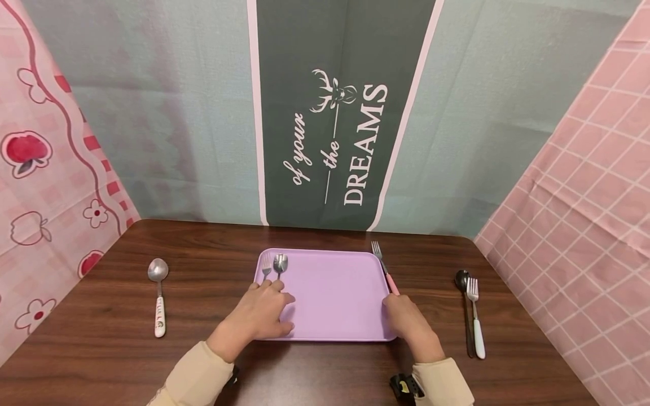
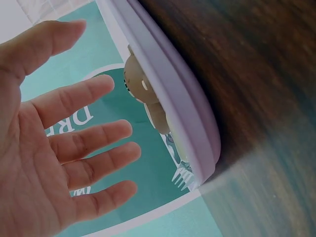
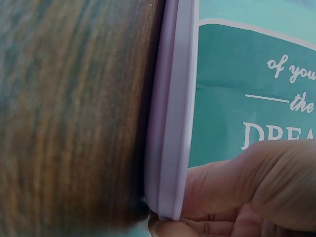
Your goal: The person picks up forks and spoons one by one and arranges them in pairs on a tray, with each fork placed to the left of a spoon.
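Observation:
A lilac tray lies on the table between my hands. Over its left side is my left hand, which hides the handles of a fork and a spoon lying in the tray. Its fingers are spread and hold nothing in the left wrist view. At the tray's right edge my right hand pinches the rim, thumb on the inner side and fingers outside, as the right wrist view shows. A fork with a pink handle lies along that edge, its lower end hidden by the right hand.
On the left of the wooden table lies a spoon with a patterned white handle. A dark spoon and a white-handled fork lie side by side at the right. A printed curtain hangs behind.

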{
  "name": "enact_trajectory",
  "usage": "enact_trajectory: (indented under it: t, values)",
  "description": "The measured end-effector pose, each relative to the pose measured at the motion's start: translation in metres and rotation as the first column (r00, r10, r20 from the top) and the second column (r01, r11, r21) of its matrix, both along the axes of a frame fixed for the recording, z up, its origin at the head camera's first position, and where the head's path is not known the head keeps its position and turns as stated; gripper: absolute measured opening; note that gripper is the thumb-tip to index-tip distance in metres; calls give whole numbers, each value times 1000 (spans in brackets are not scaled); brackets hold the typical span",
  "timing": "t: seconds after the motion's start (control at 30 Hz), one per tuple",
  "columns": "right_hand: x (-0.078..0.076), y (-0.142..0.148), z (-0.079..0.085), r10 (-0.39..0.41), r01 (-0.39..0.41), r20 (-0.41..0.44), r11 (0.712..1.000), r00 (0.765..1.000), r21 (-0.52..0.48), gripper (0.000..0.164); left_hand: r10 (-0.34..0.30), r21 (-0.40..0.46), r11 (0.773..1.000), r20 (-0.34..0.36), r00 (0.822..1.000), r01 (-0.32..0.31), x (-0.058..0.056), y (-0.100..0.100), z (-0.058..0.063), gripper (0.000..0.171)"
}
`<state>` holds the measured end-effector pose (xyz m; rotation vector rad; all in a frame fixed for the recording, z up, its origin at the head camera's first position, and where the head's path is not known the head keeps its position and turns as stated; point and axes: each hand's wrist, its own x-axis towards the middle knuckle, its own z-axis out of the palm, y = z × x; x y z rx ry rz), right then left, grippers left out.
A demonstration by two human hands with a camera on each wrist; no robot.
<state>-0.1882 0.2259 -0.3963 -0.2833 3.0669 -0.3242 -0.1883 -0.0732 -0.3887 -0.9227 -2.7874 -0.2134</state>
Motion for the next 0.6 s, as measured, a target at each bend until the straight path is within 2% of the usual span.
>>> enact_trajectory:
  t: [0.17,0.4,0.6]
  values:
    - [0,0,1,1,-1,4,1000,1000,-2,10,1,2,1000,-10,1000,-1,0,-1,-1,36]
    - [1,-1,1,12,-12,-11,1000,1000,-7,13,27,17,999,27,999,-27,2,-8,-1,33]
    - [0,-1,1,8,-8,-9,1000,1000,-1,14,40,18,999,11,999,-40,0,-15,-1,32]
